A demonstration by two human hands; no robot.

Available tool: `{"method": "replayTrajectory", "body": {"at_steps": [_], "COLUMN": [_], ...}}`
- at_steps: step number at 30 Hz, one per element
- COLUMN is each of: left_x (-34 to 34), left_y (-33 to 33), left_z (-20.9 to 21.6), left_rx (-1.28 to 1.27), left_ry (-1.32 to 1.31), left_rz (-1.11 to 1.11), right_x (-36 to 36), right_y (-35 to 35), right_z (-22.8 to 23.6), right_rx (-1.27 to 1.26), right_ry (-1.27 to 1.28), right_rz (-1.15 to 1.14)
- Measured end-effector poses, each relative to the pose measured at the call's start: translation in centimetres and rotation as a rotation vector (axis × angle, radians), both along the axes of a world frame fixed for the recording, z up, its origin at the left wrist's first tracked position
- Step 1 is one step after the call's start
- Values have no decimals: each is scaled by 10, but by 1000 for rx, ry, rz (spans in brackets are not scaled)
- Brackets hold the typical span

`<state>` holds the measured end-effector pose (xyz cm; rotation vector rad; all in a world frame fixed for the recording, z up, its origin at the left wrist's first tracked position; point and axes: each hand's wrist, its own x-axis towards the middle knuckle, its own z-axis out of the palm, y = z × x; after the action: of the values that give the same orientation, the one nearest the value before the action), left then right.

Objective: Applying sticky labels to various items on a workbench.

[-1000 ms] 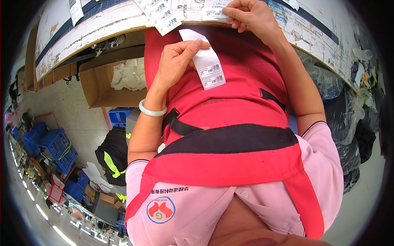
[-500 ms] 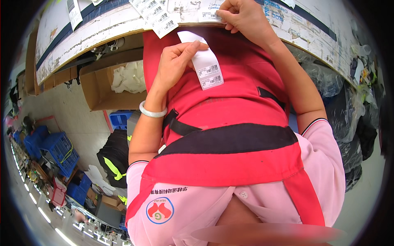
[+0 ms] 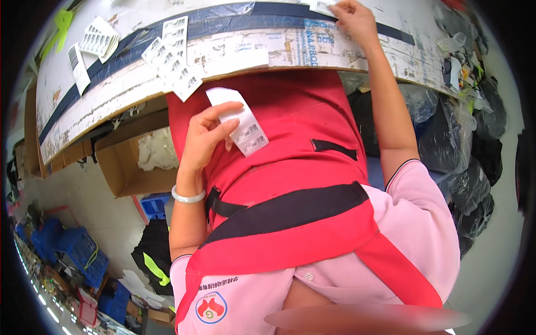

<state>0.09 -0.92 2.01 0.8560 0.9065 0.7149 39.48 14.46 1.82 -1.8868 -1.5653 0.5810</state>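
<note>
My left hand (image 3: 209, 131) pinches a strip of white barcode labels (image 3: 249, 134) between thumb and fingers, over the lap of my red apron. The strip's upper part is blank and printed labels show at its lower end. Out over the worktable (image 3: 385, 67), my right arm is stretched forward. My right hand (image 3: 357, 23) has its fingertips closed on the edge of a small white label (image 3: 322, 6), partly cut off by the top of the picture.
More label sheets (image 3: 174, 58) lie on the table at left, some overhanging its front edge. Nearby are another label stack (image 3: 100, 39) and a narrow strip (image 3: 79, 68). Below stands an open cardboard box (image 3: 120, 167). Plastic-wrapped dark bundles (image 3: 446, 134) fill the right side.
My right hand has moved farther forward over the table, away from the front edge. My left hand still holds the label strip above my lap. The view has shifted, showing more tabletop.
</note>
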Motion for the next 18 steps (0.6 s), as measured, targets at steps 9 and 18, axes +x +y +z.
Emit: {"method": "replayTrajectory", "body": {"at_steps": [9,18], "left_x": [-1,4], "left_y": [-10,-8], "left_z": [-6,-9], "left_rx": [-69,-2], "left_ry": [-65,-8], "left_rz": [-34,65], "right_x": [-18,-151], "right_y": [-15,-125], "right_z": [-1,45], "right_rx": [95,-509], "right_ry": [-413,372], "right_rz": [-135,745]}}
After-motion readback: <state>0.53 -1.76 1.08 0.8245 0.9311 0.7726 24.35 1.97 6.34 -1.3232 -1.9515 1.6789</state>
